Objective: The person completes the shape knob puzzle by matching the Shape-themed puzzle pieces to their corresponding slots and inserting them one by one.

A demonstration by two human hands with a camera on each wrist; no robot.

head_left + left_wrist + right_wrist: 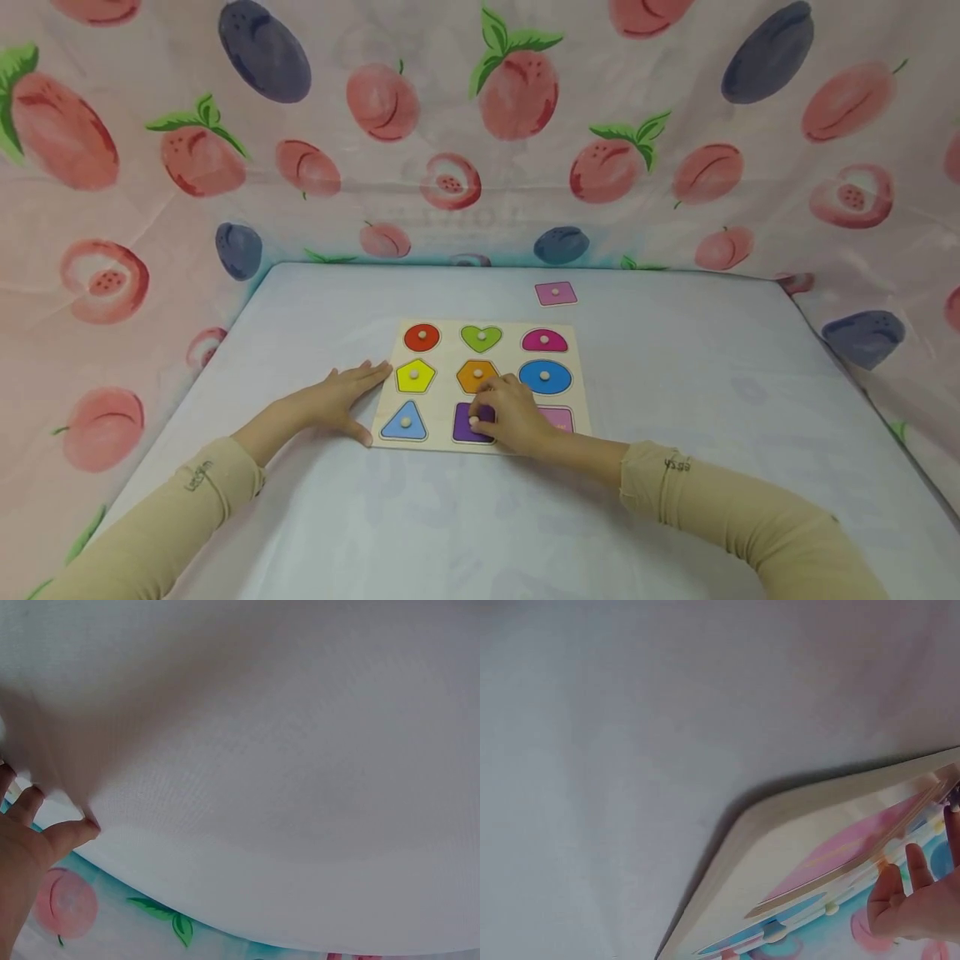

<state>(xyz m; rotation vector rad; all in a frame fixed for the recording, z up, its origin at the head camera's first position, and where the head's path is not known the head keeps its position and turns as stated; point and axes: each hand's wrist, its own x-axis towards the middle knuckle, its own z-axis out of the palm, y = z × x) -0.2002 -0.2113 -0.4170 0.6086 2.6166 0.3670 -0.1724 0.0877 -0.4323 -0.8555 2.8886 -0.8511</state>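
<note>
A wooden knob puzzle board [442,400] lies flat on the table, its coloured shapes set in rows. With thumb and fingertips, my right hand [517,418] pinches the knob of the purple square piece [462,423] in the front row, and that piece sits in or just over its recess; I cannot tell which. My left hand [339,401] has its fingers spread and touches the board's left edge. A pink four-sided piece [556,293] lies off the board, behind it. The pink recess [558,417] at the front right holds no piece and is partly hidden by my right hand.
Other knobbed pieces sit in the board, among them a blue triangle [405,422], an orange hexagon [474,372] and a blue oval [545,377]. A white cloth covers the table [697,367]. Fruit-print curtains [450,108] stand at the back and sides.
</note>
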